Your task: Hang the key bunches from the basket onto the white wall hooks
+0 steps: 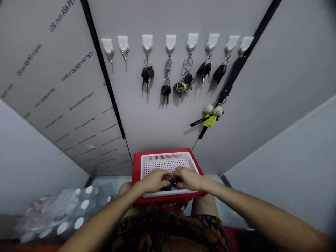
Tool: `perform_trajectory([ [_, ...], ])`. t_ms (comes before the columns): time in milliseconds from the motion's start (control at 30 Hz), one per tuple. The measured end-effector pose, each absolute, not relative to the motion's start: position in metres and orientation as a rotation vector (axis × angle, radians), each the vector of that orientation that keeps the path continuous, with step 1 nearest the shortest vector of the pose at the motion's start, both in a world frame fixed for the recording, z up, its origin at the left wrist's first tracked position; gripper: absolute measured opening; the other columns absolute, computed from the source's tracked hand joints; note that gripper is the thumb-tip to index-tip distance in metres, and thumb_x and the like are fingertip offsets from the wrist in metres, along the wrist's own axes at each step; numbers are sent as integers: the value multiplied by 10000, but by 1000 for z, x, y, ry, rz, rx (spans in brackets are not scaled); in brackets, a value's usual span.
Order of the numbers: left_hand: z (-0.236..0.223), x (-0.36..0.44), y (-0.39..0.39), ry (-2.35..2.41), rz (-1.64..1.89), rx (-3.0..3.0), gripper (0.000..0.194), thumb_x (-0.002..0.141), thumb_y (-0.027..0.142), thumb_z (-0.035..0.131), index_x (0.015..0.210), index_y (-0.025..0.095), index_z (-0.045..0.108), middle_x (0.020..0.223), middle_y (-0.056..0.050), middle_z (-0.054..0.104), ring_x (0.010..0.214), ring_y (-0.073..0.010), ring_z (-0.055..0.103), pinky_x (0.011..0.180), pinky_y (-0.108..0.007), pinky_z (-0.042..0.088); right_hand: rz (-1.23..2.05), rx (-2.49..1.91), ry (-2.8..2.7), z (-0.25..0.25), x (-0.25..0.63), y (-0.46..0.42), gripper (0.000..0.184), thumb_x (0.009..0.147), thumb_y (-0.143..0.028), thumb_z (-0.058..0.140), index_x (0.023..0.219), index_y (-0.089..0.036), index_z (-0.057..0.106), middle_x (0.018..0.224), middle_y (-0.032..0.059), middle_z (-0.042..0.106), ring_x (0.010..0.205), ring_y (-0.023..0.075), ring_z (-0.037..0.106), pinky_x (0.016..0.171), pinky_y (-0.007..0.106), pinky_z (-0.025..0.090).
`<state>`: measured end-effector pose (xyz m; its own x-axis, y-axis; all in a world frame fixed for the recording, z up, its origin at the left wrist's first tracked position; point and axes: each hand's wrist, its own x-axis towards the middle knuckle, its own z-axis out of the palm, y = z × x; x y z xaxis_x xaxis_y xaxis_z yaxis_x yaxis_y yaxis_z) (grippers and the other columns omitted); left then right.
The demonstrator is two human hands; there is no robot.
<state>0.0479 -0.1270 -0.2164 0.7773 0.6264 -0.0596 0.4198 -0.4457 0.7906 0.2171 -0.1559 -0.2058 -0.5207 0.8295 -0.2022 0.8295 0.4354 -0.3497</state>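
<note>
Inside the white perforated basket (pixel 142 168), at its near side, a dark bunch (pixel 172 183), probably keys, lies between the hands. It sits directly inward of both sets of fingertips: to the right of the left hand (pixel 157 179) and to the left of the right hand (pixel 189 178). Neither hand is clearly nearer, since both seem to touch it. Its visible part spreads roughly from side to side, along the basket's long direction, but the fingers cover too much to fix its true long axis. Both hands are partly closed, thumbs and fingers curled inward around the bunch; how firmly either one grips it cannot be told.

The basket rests on a red box (pixel 137 172) in front of the person, above the thighs, close to a pale wall panel (pixel 147 122). Higher up, a row of eight white adhesive hooks (pixel 171 42) crosses the panel. The third to seventh from the left carry keys or fobs, among them a round ornament (pixel 180 87); from the last hangs a black strap (pixel 233 75) with a yellow-green key fob (pixel 210 120). Printed film (pixel 65 91) covers the panel at left, and capped plastic bottles (pixel 85 204) stand below it.
</note>
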Motion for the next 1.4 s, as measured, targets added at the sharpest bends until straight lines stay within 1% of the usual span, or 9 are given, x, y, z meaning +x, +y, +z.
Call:
perform_trajectory([
  [167, -219, 53, -125, 927, 314, 2234, 247, 587, 202, 488, 832, 185, 511, 696, -1, 556, 619, -123, 478, 547, -206, 338, -770, 1700, 2793, -203, 212, -143, 152, 595, -92, 408, 642, -141, 544, 619, 15, 522, 598, 96, 444, 567, 190, 332],
  [333, -210, 47, -108, 1066, 470, 2159, 166, 627, 218, 444, 769, 179, 518, 607, 16, 514, 584, -109, 456, 560, -213, 342, -1215, 2037, 2784, -186, 202, -127, 64, 614, -144, 427, 626, -141, 490, 541, -29, 459, 490, 60, 402, 475, 172, 316],
  [467, -191, 42, -98, 987, 735, 1984, 392, 564, 190, 528, 947, 160, 448, 868, -35, 510, 795, -133, 456, 708, -240, 344, -1890, 2194, 2535, -165, 191, -116, 91, 617, -230, 452, 628, -143, 429, 468, -58, 427, 416, 51, 408, 443, 182, 341],
  [567, -175, 42, -94, 939, 881, 1915, 422, 541, 209, 562, 943, 156, 443, 964, -55, 478, 894, -154, 421, 785, -271, 312, -2116, 2162, 2487, -144, 180, -108, 114, 601, -239, 471, 620, -139, 420, 452, -58, 454, 405, 51, 428, 455, 192, 365],
  [667, -160, 40, -88, 976, 1008, 1868, 248, 573, 237, 535, 798, 146, 485, 866, -41, 515, 825, -145, 448, 746, -272, 337, -2027, 2133, 2656, -120, 169, -98, 99, 586, -215, 486, 593, -132, 431, 453, -55, 463, 407, 45, 431, 446, 181, 361],
  [800, -133, 28, -72, 922, 1142, 1685, 98, 621, 215, 473, 680, 140, 450, 600, 17, 500, 566, -81, 461, 544, -196, 368, -1792, 2141, 2955, -77, 151, -81, 60, 586, -177, 475, 594, -137, 432, 423, -70, 442, 373, 43, 421, 411, 174, 356],
  [933, -89, 10, -54, 949, 1348, 1626, 138, 666, 268, 409, 719, 151, 459, 532, 43, 468, 449, -52, 428, 442, -165, 334, -1640, 2076, 3253, -26, 127, -61, 52, 585, -144, 462, 631, -141, 438, 441, -68, 457, 376, 49, 447, 417, 181, 387],
  [1167, 0, -8, -23, 1053, 1581, 1663, 125, 657, 248, 396, 637, 151, 473, 530, 33, 491, 425, -63, 468, 404, -162, 342, -927, 2153, 3633, 54, 86, -22, 119, 607, -85, 410, 674, -124, 501, 492, -30, 506, 433, 57, 495, 483, 193, 436],
  [1400, 26, -13, 1, 1285, 1559, 1599, 129, 646, 217, 409, 535, 154, 433, 475, 31, 468, 382, -71, 468, 375, -167, 326, -439, 2494, 3373, 72, 68, 10, 202, 596, -38, 399, 713, -105, 548, 488, -4, 533, 507, 78, 529, 585, 211, 427],
])
